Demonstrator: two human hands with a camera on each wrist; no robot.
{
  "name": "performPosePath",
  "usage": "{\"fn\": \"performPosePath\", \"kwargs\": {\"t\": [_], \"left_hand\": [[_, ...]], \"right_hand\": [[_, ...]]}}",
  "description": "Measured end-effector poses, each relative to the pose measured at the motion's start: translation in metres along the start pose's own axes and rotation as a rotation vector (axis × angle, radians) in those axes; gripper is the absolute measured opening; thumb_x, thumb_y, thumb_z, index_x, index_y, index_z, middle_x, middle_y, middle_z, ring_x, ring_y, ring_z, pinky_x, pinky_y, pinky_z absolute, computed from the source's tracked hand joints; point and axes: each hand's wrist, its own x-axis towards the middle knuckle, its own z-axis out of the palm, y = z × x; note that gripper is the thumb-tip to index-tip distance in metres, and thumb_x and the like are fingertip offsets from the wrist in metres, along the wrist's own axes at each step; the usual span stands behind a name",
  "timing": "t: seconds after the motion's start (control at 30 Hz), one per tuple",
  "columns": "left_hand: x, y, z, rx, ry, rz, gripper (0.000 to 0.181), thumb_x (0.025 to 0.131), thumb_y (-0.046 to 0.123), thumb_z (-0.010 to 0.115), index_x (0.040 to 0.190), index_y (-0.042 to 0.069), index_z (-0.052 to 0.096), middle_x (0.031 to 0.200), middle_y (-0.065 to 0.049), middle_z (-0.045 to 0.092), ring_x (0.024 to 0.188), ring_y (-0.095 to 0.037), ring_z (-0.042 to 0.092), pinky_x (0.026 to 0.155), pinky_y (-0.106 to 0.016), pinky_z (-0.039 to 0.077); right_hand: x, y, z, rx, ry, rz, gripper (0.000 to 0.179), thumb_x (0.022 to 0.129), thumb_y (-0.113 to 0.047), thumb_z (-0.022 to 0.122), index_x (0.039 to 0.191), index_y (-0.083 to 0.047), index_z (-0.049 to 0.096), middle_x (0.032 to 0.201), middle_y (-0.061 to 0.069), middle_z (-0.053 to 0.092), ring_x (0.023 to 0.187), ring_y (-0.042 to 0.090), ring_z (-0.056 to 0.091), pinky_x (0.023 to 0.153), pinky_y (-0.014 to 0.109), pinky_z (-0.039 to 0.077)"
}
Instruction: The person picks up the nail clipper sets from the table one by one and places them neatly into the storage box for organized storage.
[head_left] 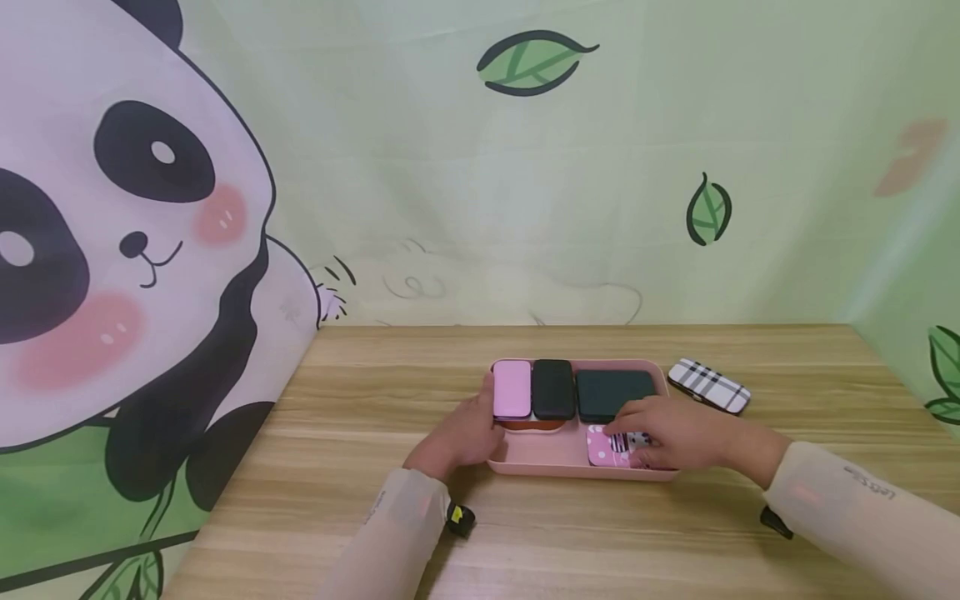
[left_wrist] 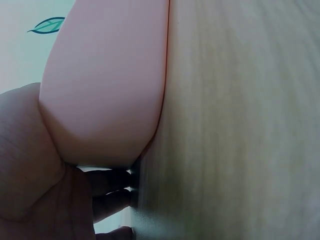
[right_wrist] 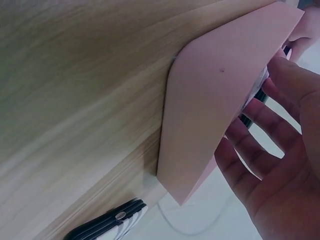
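A shallow pink tray [head_left: 540, 450] stands on the wooden table. My left hand [head_left: 468, 429] holds the tray's left end, its palm and thumb against the wall in the left wrist view and its fingers partly hidden behind the end. In the tray's front right part lies a pink polka-dot case [head_left: 602, 446] with a cartoon print. My right hand [head_left: 678, 432] grips this small case from above with thumb and fingers, covering its right side. A plain pink case [head_left: 512, 389], a black case [head_left: 553, 389] and a wider dark green case [head_left: 615, 395] lie along the tray's back.
A black-and-white plaid case [head_left: 708, 386] lies on the table [head_left: 360, 392] behind the tray's right end; its side shows a round metal clasp in the right wrist view. Something orange-brown [head_left: 536, 426] shows under the pink and black cases. A panda-print cloth [head_left: 420, 167] hangs behind the table.
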Motion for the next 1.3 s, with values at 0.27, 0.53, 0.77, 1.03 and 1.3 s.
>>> {"fn": "performPosePath", "kwargs": {"t": [0.27, 0.53, 0.77, 1.03, 1.3], "left_hand": [[0.002, 0.0, 0.0, 0.013, -0.004, -0.002, 0.086, 0.098, 0.029, 0.051, 0.162, 0.011, -0.004, 0.162, -0.009, 0.033, 0.12, -0.026, 0.048, 0.11, -0.042, 0.038], [0.001, 0.001, 0.0, 0.005, -0.005, -0.002, 0.086, 0.097, 0.028, 0.052, 0.162, 0.012, -0.003, 0.163, -0.008, 0.032, 0.123, -0.026, 0.047, 0.113, -0.043, 0.036], [0.0, 0.002, 0.0, 0.007, -0.003, -0.007, 0.086, 0.098, 0.029, 0.052, 0.162, 0.012, -0.003, 0.164, -0.007, 0.03, 0.127, -0.026, 0.045, 0.117, -0.044, 0.032], [-0.003, 0.003, -0.003, -0.008, -0.01, -0.011, 0.085, 0.098, 0.029, 0.052, 0.162, 0.013, -0.002, 0.165, -0.005, 0.027, 0.134, -0.026, 0.042, 0.119, -0.045, 0.028], [-0.003, 0.004, -0.004, -0.01, -0.014, -0.015, 0.086, 0.098, 0.029, 0.052, 0.162, 0.013, -0.003, 0.165, -0.005, 0.027, 0.133, -0.026, 0.043, 0.119, -0.045, 0.029]], "right_hand": [[0.0, 0.0, 0.0, -0.013, 0.002, -0.002, 0.04, 0.093, -0.027, 0.069, 0.132, -0.02, 0.066, 0.129, -0.002, 0.064, 0.118, 0.018, 0.059, 0.102, 0.048, 0.049], [-0.005, 0.004, -0.002, -0.027, 0.041, 0.054, 0.037, 0.094, -0.032, 0.067, 0.13, -0.023, 0.067, 0.128, -0.003, 0.061, 0.113, 0.015, 0.058, 0.098, 0.045, 0.051], [-0.01, 0.017, -0.01, -0.06, 0.137, 0.12, 0.036, 0.094, -0.029, 0.068, 0.128, -0.017, 0.068, 0.127, 0.003, 0.063, 0.112, 0.021, 0.06, 0.096, 0.047, 0.052], [-0.016, 0.044, -0.013, -0.106, 0.312, 0.118, 0.033, 0.093, -0.019, 0.068, 0.125, -0.012, 0.07, 0.124, 0.008, 0.065, 0.116, 0.03, 0.058, 0.097, 0.051, 0.049], [-0.028, 0.07, -0.014, -0.125, 0.31, 0.247, 0.036, 0.093, -0.021, 0.067, 0.128, -0.01, 0.067, 0.124, 0.013, 0.065, 0.117, 0.037, 0.057, 0.098, 0.058, 0.046]]}}
